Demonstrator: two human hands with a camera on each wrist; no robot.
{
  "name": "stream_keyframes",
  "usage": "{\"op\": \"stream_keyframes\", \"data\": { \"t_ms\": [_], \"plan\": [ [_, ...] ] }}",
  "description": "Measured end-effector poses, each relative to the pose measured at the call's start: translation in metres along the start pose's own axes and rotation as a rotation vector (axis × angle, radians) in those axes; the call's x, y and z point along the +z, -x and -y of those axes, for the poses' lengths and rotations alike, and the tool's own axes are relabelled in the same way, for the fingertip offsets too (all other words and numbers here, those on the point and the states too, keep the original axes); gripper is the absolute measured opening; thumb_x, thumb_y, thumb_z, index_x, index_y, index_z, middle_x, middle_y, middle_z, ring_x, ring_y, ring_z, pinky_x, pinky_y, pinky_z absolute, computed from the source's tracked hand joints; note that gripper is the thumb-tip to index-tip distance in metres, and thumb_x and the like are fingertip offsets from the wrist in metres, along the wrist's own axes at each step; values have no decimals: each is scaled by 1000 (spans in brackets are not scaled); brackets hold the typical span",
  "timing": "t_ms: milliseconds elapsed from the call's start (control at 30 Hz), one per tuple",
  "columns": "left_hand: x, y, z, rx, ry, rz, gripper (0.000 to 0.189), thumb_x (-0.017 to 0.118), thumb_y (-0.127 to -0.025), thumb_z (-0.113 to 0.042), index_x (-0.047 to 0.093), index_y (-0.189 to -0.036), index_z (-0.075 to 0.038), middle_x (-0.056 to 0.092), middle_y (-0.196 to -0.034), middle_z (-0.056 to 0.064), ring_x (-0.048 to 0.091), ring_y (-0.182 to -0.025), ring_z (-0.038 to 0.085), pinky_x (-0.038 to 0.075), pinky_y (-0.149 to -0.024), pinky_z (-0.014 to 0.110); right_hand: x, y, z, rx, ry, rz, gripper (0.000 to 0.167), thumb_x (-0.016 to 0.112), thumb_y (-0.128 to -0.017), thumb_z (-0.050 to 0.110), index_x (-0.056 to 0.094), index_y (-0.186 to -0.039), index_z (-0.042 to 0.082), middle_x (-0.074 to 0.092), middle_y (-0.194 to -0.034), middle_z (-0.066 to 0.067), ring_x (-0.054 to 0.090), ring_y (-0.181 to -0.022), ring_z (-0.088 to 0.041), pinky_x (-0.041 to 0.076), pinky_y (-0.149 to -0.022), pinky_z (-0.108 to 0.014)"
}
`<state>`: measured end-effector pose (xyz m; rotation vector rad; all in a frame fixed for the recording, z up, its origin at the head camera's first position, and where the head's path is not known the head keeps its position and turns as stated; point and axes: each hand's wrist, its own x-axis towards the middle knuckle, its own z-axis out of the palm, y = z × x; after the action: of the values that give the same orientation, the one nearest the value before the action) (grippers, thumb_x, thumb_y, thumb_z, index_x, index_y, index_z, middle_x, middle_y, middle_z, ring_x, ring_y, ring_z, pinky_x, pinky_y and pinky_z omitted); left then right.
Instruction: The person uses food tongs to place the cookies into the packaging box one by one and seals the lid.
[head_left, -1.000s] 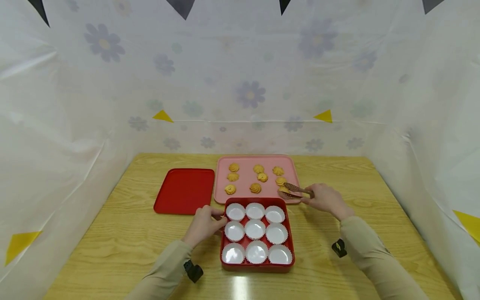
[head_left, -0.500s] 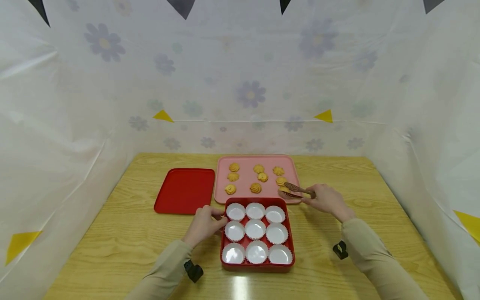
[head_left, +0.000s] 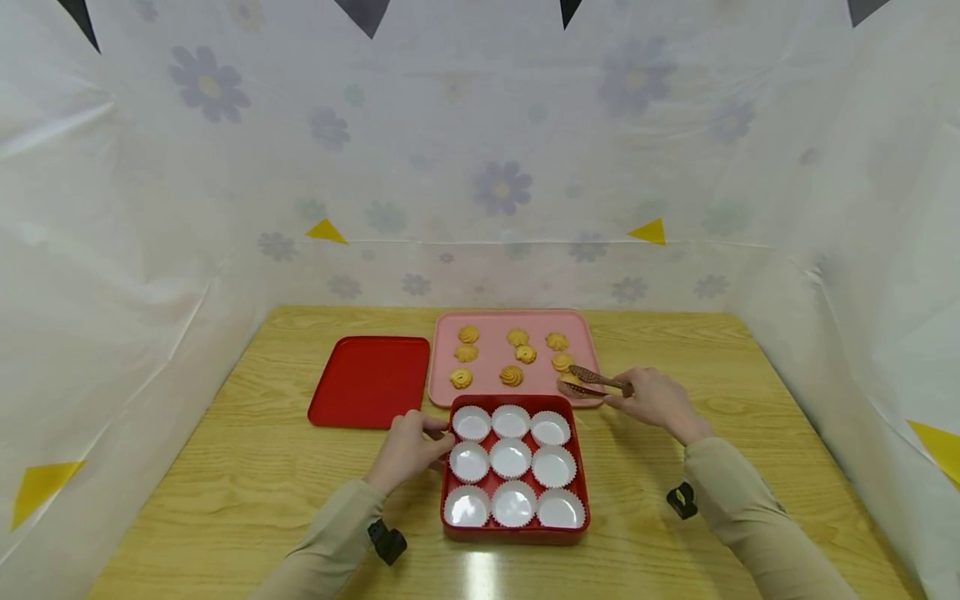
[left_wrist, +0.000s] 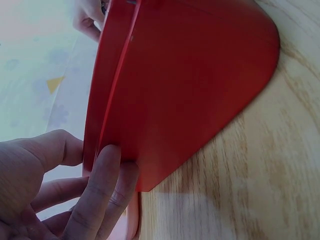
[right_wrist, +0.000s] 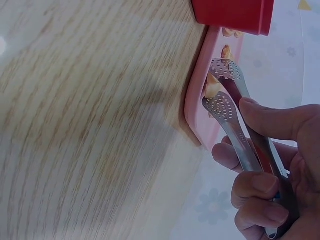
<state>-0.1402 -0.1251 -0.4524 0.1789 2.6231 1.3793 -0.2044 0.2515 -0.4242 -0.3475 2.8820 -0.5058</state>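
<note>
My left hand holds the left wall of a red square box. In the left wrist view, two fingers lie along its outer side, and the thumb is at the rim. White fluted paper cups stand in rows inside the box. My right hand grips metal tongs with perforated tips. Between those tips is a swirled cookie, at the near right corner of a pink tray; whether both tips touch it I cannot tell. Another cookie lies just behind.
Several more cookies are spread over the pink tray, which stands right behind the box. A flat red lid-like square lies left of the tray on the wooden table. Patterned white sheeting encloses the back and sides.
Almost nothing differs. The right hand and the tongs have shifted very slightly to the right; the left hand and the box are still.
</note>
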Motion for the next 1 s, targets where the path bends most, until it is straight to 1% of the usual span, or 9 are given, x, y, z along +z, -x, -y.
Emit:
{"op": "stream_keyframes", "data": {
  "t_ms": [100,200,367,567,633,700,900,1000],
  "plan": [
    [0,0,0,-8,15,1,32,70,-88,-8,72,-116,7,76,-88,16,74,-63,20,59,-62,26,1,0,-1,-4,0,-13,40,68,-93,30,71,-120,0,65,-77,-5,45,-58,-13,34,-50,-28],
    [0,0,0,-10,21,2,32,70,-88,-7,71,-117,8,76,-89,17,74,-63,21,59,-62,26,1,1,-2,-18,2,-34,36,69,-93,30,73,-113,1,61,-72,-3,43,-56,-13,32,-49,-28],
    [0,0,0,-5,8,-1,33,70,-88,-8,72,-116,8,77,-88,16,74,-63,20,58,-61,24,1,4,-5,-50,-8,-68,34,69,-93,31,73,-109,2,66,-76,-5,43,-57,-13,33,-49,-28],
    [0,0,0,3,-1,-6,32,69,-87,-8,72,-115,8,77,-88,16,74,-62,20,56,-61,23,3,5,-7,-72,-66,-106,36,68,-94,30,72,-119,4,66,-81,-4,42,-56,-13,33,-48,-28],
    [0,0,0,13,-9,-14,32,70,-86,-8,73,-114,8,77,-87,16,74,-62,18,56,-61,23,3,5,-6,-92,-85,-125,37,68,-95,30,71,-122,5,67,-83,-3,42,-57,-13,32,-49,-28],
    [0,0,0,18,-14,-21,32,70,-85,-7,73,-113,8,77,-86,15,74,-61,18,55,-61,23,4,5,-5,-122,-103,-141,37,68,-95,31,72,-121,6,67,-82,-1,40,-57,-12,31,-50,-27],
    [0,0,-1,5,-1,-16,33,70,-85,-7,72,-114,8,77,-87,15,74,-62,20,54,-60,22,6,5,6,-220,-157,-186,35,71,-93,29,73,-119,6,67,-82,3,41,-61,-9,33,-55,-23],
    [1,0,0,4,-13,-21,32,70,-85,-7,73,-114,8,77,-86,14,74,-62,18,54,-60,22,7,5,14,-281,-171,-199,28,73,-92,28,74,-111,8,63,-78,5,39,-59,-5,33,-53,-22]
  ]
}}
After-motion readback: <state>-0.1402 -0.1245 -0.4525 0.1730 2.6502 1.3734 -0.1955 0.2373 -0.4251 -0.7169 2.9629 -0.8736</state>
